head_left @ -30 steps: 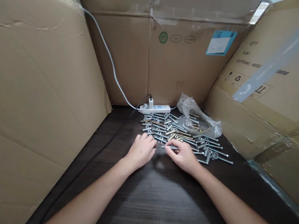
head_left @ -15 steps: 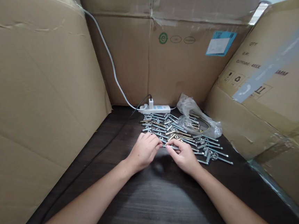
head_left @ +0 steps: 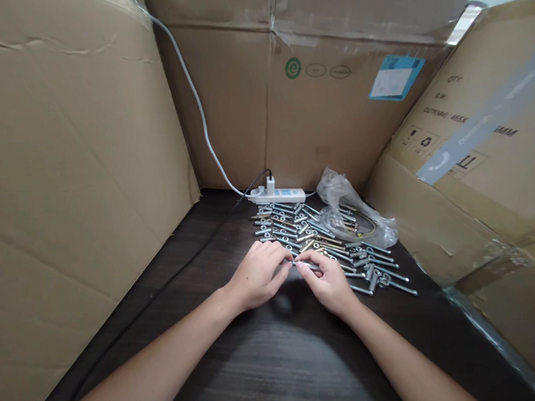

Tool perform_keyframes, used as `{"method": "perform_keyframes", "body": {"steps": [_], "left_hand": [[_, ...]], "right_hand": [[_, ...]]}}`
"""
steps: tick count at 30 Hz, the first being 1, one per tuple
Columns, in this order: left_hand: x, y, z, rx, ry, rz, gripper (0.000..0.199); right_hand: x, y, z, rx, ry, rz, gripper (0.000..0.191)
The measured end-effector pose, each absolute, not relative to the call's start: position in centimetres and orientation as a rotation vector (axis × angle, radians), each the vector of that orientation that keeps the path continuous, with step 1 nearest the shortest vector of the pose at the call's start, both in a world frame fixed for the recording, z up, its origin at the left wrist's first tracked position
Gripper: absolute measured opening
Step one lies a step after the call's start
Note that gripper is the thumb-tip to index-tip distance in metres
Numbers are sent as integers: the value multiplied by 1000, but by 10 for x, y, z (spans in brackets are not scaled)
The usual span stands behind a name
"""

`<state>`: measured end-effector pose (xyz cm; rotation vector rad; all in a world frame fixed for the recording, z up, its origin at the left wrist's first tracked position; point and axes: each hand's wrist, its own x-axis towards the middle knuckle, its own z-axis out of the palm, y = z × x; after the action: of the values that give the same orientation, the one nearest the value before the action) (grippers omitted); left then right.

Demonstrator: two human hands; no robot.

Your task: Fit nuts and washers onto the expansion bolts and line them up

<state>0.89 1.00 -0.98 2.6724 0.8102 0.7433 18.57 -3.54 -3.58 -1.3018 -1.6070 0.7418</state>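
Observation:
My left hand (head_left: 261,275) and my right hand (head_left: 327,282) meet low over the dark table, in front of the spread hardware. Between thumb and fingers my right hand grips a thin metal bolt (head_left: 309,264), roughly level. My left fingertips are pinched at the bolt's left end; what small part they hold there is hidden. Just beyond both hands lie rows of loose silvery bolts (head_left: 398,274), with brass-coloured metal sleeves (head_left: 306,246) and small round washers (head_left: 316,245) among them.
A white power strip (head_left: 290,195) with a plug and cables stands behind the hardware. A crumpled clear plastic bag (head_left: 382,228) lies at the right. Large cardboard boxes (head_left: 221,104) wall in the left, back and right. A black cable (head_left: 180,270) crosses the table's left side.
The hands stay almost in place. My left fingers have shifted slightly at the bolt's end, and a bit more metal shows between the two hands.

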Motion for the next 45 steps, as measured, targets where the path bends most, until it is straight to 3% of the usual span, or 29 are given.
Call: {"method": "perform_keyframes", "body": {"steps": [11, 18, 23, 29, 37, 45], "left_hand": [[6, 12, -6, 2679, 787, 603, 15], [-16, 25, -5, 2669, 1270, 108, 19], [-14, 25, -14, 2672, 1394, 5, 23], [-11, 26, -16, 2688, 1368, 80, 15], [-1, 16, -11, 2457, 1085, 606, 13], [3, 7, -13, 2277, 848, 611, 17]], "right_hand": [[186, -36, -40, -1332, -1639, 731, 15], [188, -33, -36, -1401, -1654, 568, 13], [187, -34, -34, -1396, -1679, 566, 15], [186, -35, -34, -1392, -1683, 575, 15], [186, -36, -35, -1362, -1693, 592, 14], [181, -40, -35, -1274, -1699, 658, 15]]}}
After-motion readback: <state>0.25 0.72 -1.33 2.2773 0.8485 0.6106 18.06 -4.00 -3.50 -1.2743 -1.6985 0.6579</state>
